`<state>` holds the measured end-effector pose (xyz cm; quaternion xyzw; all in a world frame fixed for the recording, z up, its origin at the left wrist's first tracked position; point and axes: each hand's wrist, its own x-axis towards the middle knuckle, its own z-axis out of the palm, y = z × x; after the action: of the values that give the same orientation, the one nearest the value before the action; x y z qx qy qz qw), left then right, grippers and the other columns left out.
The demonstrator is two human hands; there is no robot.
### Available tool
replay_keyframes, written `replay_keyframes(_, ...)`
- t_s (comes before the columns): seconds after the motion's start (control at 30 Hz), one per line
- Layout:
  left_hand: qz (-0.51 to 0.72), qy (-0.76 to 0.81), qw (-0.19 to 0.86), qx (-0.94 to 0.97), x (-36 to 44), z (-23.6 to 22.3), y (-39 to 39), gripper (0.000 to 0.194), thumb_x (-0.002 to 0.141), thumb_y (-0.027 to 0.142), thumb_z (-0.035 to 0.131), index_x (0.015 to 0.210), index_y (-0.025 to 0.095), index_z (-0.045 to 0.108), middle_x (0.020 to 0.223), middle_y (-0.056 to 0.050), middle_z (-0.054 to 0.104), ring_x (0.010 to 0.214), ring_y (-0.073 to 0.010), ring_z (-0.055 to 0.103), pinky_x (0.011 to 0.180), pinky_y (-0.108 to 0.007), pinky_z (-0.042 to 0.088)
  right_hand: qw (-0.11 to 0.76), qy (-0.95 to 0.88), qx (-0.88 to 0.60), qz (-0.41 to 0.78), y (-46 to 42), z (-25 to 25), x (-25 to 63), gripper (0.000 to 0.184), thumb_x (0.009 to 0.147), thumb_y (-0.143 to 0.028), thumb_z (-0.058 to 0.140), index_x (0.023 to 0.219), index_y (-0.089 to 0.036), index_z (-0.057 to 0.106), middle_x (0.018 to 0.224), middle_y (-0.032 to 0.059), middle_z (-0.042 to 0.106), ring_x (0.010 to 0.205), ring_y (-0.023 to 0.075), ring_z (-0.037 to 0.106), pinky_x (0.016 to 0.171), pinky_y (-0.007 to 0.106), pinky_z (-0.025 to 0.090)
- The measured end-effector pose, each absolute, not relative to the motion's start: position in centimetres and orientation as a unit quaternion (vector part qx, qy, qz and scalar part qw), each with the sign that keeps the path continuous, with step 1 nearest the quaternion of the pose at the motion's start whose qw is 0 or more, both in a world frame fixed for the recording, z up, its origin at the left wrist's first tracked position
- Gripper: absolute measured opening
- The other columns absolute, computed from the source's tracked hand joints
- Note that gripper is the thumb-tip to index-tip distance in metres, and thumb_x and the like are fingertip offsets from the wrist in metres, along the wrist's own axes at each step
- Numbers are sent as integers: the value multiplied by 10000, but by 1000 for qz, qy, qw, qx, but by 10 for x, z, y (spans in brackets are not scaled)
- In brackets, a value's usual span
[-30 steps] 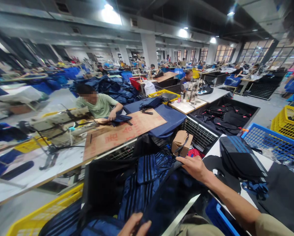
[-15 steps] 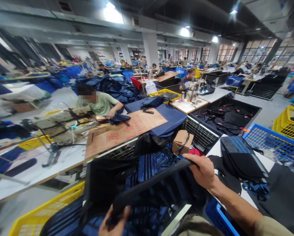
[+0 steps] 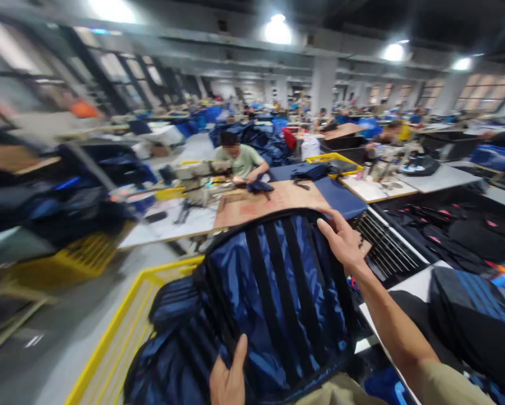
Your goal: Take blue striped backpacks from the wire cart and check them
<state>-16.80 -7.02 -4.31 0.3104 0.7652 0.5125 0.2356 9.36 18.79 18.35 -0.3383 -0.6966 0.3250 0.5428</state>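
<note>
A shiny dark blue bag piece (image 3: 273, 298) with black stripes and black edging is held up in front of me, its striped face toward me. My right hand (image 3: 340, 239) grips its upper right corner, thumb on the face and fingers behind the edge. Lower down, my left hand (image 3: 230, 371) holds its left side, thumb up over the face; the other fingers are mostly hidden. More striped blue bag pieces (image 3: 168, 349) lie at the left in a yellow plastic crate (image 3: 108, 337).
A co-worker (image 3: 241, 160) in a light green shirt sits at a sewing machine (image 3: 197, 180) ahead. Black bag pieces with blue stripes (image 3: 467, 309) are stacked on a white table at the right. Behind it stands a bin of black pieces (image 3: 459, 225).
The bag piece has been tipped up, so its striped face now shows fully. My view has swung left, bringing more of the yellow crate into sight. Both hands keep hold.
</note>
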Motion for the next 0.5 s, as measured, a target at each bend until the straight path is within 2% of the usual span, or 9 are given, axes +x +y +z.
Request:
replay_keyframes(0.07,569,765,216,210,-174,-31,-89,710,905,755,708,1308,177,796,1389,-134,818,1454,-415,663,1312,-577,465,467,-729,-294,405,182,155,59,556,1050,-559,745,1507,-256,658,1448,82,758,1272,234,724,1131,406,603)
replay_keyframes(0.17,614,756,187,129,-203,-37,-119,741,944,763,680,1366,159,762,1437,-137,794,1416,-374,684,1289,-517,484,327,-765,-256,493,157,75,8,517,1046,-566,737,1448,-250,661,1455,96,749,1326,256,698,1194,445,558)
replay_keyframes(0.27,575,794,181,77,-238,-82,-163,741,1004,743,581,1389,127,725,1426,-169,787,1365,-355,703,1237,-487,521,188,-786,-285,516,111,-30,-35,496,1089,-517,625,1473,-204,607,1479,136,731,1372,277,676,1219,465,532)
replay_keyframes(0.33,542,820,180,45,-250,-122,-192,689,1024,649,562,1434,108,681,1468,-200,753,1425,-356,663,1273,-491,481,29,-810,-324,488,75,-94,-54,486,1083,-369,562,1545,-220,531,1550,119,696,1412,239,661,1223,416,523)
replay_keyframes(0.4,513,835,195,30,-251,-160,-214,648,978,495,635,1498,108,630,1515,-208,719,1500,-357,609,1321,-491,425,-63,-813,-339,470,44,-141,-63,477,989,-234,623,1463,-191,597,1426,133,764,1315,262,727,1152,405,561)
replay_keyframes(0.5,473,850,229,39,-243,-202,-233,740,863,302,703,1568,118,575,1573,-201,684,1563,-358,559,1364,-478,373,-145,-812,-359,437,21,-180,-60,360,917,-186,687,1277,-174,687,1201,146,820,1211,312,776,1059,406,578)
